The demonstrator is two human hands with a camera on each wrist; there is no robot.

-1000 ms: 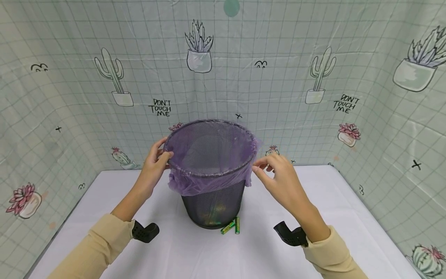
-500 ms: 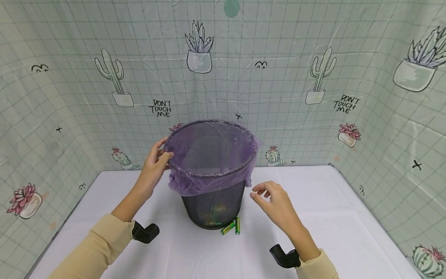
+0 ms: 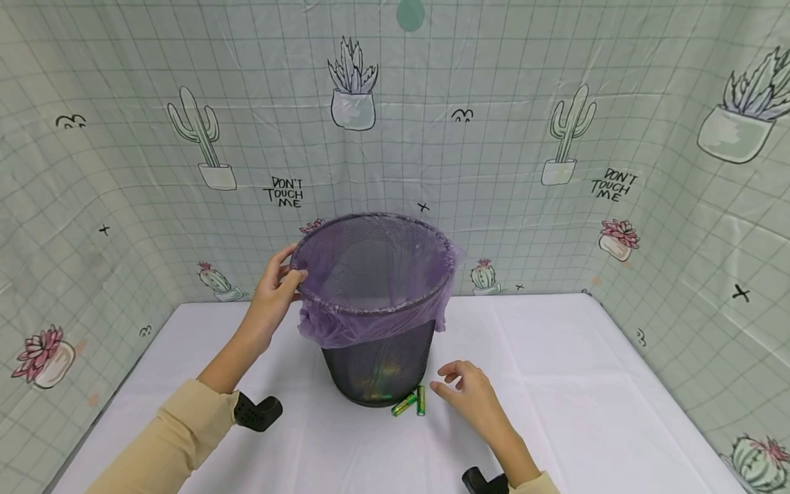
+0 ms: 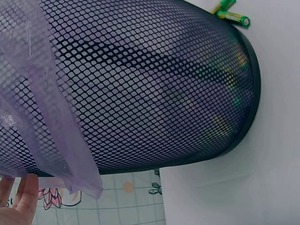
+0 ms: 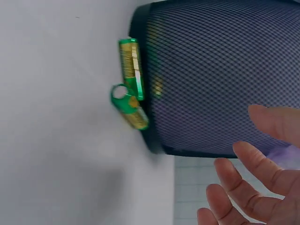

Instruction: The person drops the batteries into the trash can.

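A black mesh wastebasket [image 3: 376, 374] stands upright on the table, lined with a purple plastic bag [image 3: 358, 331] folded over its rim. My left hand [image 3: 270, 295] grips the rim at the left, thumb over the edge and fingers outside. Two green and gold batteries lie by the basket's base at the front right: one battery [image 3: 404, 403] slants against it, the other battery [image 3: 421, 401] lies beside. Just right of them hovers my right hand [image 3: 472, 398], fingers loosely bent and holding nothing. Through the mesh, green and gold shapes show at the bottom, blurred in the left wrist view.
A white cloth [image 3: 555, 384] covers the table. Behind and at both sides hangs a grid-patterned curtain [image 3: 494, 151] printed with cacti. Black wrist mounts [image 3: 258, 413] jut from the forearms near the tan sleeves.
My right hand has left the bag's edge at the basket's right rim and come down toward the batteries. My left hand stays on the rim, and the wastebasket has not moved.
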